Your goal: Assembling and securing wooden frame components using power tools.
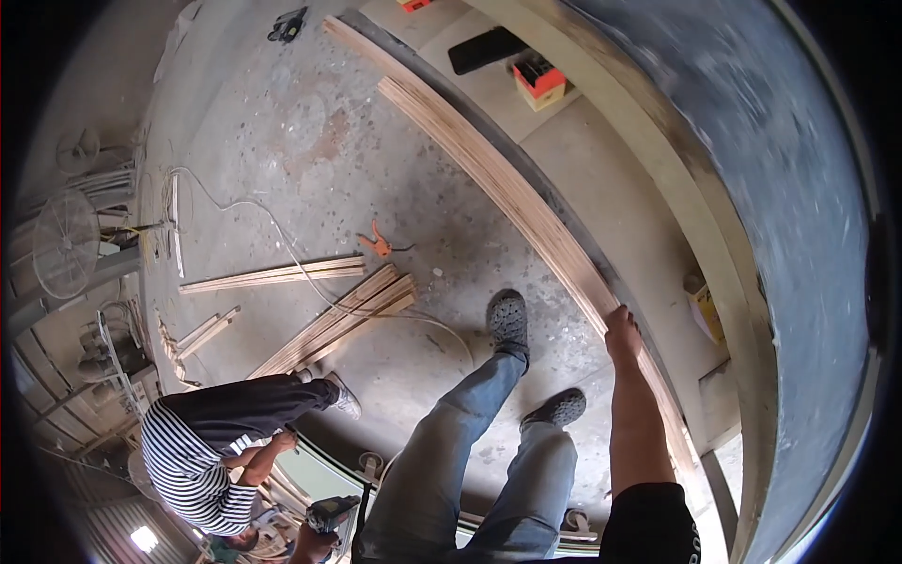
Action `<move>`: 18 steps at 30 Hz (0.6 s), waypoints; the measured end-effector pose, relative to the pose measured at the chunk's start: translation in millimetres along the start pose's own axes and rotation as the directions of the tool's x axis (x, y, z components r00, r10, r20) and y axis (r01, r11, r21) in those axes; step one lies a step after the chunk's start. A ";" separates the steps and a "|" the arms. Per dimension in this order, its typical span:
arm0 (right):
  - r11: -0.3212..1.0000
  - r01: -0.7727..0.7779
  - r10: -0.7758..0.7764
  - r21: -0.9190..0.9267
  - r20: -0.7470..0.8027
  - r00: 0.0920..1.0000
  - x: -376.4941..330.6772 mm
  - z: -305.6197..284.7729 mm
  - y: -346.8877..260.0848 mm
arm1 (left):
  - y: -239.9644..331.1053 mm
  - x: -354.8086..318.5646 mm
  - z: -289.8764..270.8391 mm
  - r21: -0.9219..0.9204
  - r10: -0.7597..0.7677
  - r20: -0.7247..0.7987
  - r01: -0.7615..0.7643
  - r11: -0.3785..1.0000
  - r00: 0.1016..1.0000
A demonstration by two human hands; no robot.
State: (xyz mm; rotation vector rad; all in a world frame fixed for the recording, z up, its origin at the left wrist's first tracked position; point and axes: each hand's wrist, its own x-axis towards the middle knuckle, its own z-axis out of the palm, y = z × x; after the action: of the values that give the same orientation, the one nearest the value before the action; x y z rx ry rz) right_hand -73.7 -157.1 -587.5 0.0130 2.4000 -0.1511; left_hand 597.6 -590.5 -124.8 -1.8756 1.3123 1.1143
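The right hand (622, 335) wraps around one stack of pale reddish, long, thin wooden strips (504, 196), running ahead of it; the left hand (310, 545) grasps one power drill (331, 512). One orange tool (379, 244) lies forward, between the hands.

Long narrow pale wood strips (524, 214), bundled lengthwise, slanting down rightward, dark power drill (331, 512), low at left.

I look down remotely on a grey concrete floor (310, 160), speckled and stained, a pale cable (275, 224) curving across it. To the right stands a large counter (789, 188), its top scuffed blue-grey, with a pale shelf (615, 169) beneath. Far left, I see a round wire fan (66, 244) amid clutter; lower left, a bright white light (144, 539) beside ribbed panelling (105, 522).
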 end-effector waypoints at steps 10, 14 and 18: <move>0.992 -0.120 0.097 0.039 0.373 0.923 -190.7 26.1 96.0 | 137.2 -121.4 93.3 0.141 0.177 -0.103 -0.162 0.977 0.979; 0.986 0.044 -0.101 0.160 0.366 0.925 -318.8 39.6 172.8 | 131.3 -158.1 116.1 0.309 0.304 -0.102 -0.260 0.915 0.947; 0.948 0.208 -0.273 0.239 0.281 0.920 -397.0 51.2 270.5 | 100.5 -150.4 141.0 0.556 0.376 -0.028 -0.298 0.776 0.926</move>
State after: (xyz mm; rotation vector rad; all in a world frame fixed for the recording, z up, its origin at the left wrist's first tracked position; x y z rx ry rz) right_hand 268.6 118.8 -387.2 -0.1998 2.0538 -0.4813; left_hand 436.2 -441.0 -60.1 -1.3355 1.8713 0.6631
